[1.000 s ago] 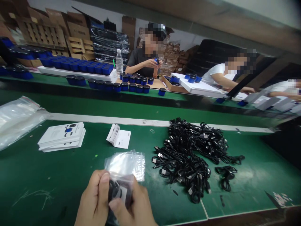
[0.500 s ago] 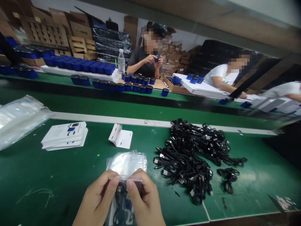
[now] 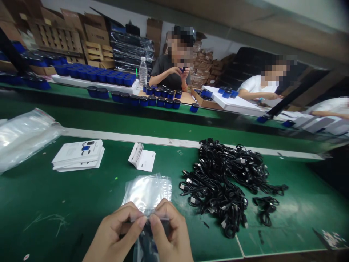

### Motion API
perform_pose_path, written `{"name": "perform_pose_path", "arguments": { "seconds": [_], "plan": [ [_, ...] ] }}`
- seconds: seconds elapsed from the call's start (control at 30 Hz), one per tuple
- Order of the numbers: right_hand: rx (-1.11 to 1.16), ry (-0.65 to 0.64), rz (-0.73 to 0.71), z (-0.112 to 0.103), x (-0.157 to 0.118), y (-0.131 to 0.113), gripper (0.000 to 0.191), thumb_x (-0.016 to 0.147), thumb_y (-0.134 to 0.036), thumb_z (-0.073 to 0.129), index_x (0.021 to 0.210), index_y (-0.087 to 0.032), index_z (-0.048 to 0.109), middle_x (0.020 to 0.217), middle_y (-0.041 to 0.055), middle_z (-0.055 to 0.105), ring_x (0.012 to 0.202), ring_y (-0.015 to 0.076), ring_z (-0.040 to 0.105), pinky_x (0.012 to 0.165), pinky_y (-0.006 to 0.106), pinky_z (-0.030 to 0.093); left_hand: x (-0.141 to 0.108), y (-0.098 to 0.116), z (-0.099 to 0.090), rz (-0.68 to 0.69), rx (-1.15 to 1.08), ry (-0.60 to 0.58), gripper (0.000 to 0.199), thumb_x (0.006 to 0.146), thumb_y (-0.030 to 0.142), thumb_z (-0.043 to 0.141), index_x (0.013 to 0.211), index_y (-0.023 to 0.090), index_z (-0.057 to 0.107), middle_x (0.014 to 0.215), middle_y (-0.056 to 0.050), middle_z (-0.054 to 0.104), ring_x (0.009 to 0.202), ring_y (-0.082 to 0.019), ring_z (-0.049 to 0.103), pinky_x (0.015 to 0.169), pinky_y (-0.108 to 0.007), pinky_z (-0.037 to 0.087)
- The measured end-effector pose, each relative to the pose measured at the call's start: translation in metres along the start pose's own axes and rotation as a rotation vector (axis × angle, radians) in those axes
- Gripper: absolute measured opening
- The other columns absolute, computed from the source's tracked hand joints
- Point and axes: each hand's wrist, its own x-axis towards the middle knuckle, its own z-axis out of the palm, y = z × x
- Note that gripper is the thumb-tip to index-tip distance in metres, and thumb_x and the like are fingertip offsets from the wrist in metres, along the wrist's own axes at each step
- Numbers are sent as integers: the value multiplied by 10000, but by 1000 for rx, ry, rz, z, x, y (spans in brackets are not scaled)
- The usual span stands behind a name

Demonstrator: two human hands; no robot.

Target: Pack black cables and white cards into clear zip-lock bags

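Left hand (image 3: 117,230) and right hand (image 3: 173,228) are pinching bag (image 3: 146,244) by upper edge, sensible hold; likely light, slippery, limp below grip.

Workshop around me, factory packing kind: green worktop (image 3: 89,203) before me bears heaped cables (image 3: 220,185), stacked leaflets (image 3: 73,154), clear bags (image 3: 145,189). Facing me, blue cases (image 3: 94,75) set out in rows and three co-workers (image 3: 170,79), one handling small piece (image 3: 183,69). Behind them, piled cartons (image 3: 95,34), wooden pallets (image 3: 98,54), black stack (image 3: 131,49) wrapped in shiny film, pale wall (image 3: 137,17).
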Motion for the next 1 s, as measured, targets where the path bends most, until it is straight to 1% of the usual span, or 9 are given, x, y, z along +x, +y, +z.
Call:
{"name": "perform_pose_path", "arguments": {
  "seconds": [0.07,0.17,0.23,0.33,0.5,0.57,0.67,0.83,1.0],
  "plan": [
    [-8,-13,15,-1,0,0,296,854,-320,510,595,-198,437,609,-35,393,563,118,381,523,238,301,-1,0,1,17,2,21,340,763,491,601,605,190,616,625,30,490,594,-120,478,546,-187,392],
    [-24,-62,80,-5,1,2,290,854,-368,514,626,-189,495,586,-39,400,543,113,372,507,233,287,-3,1,-1,21,2,35,332,759,488,606,603,195,605,618,36,480,588,-115,475,544,-180,395],
    [-9,-77,113,-9,1,3,295,848,-402,530,649,-185,523,565,-42,413,540,114,378,513,232,301,-3,3,-5,12,24,39,338,761,497,599,602,199,601,609,39,472,570,-114,468,531,-184,391],
    [43,-63,111,-13,2,3,297,838,-422,552,663,-184,525,575,-33,445,565,122,408,538,235,335,-4,4,-8,3,62,44,350,764,517,583,607,205,611,604,31,499,571,-128,490,534,-197,403],
    [41,-39,31,-12,3,-1,259,837,-353,554,644,-185,515,615,-20,470,589,128,441,563,240,358,-5,3,-7,-5,38,17,308,748,509,604,696,216,683,676,6,603,666,-163,580,600,-206,454],
    [20,-46,9,-12,2,-3,245,833,-316,548,629,-186,507,610,-22,469,589,127,451,568,238,360,-6,2,-6,1,47,4,303,752,497,603,677,217,688,653,12,582,638,-152,562,572,-200,445],
    [-31,-81,25,-14,2,-4,212,821,-277,544,633,-185,513,605,-26,469,584,126,457,566,234,356,-6,2,-7,48,89,10,290,760,465,605,625,217,673,623,23,545,594,-129,517,546,-188,415],
    [-105,-199,58,-20,3,-6,142,811,-210,535,673,-183,528,624,-22,487,600,129,473,580,233,373,-7,1,-5,38,56,28,275,757,465,606,649,222,678,643,19,578,623,-140,557,577,-191,437],
    [-128,-184,-49,-17,3,-3,173,787,-162,539,620,-188,503,606,-18,490,592,135,491,561,235,376,-5,-1,-2,66,126,7,282,755,435,621,589,208,643,607,30,520,583,-120,514,534,-177,413]
  ]
}}
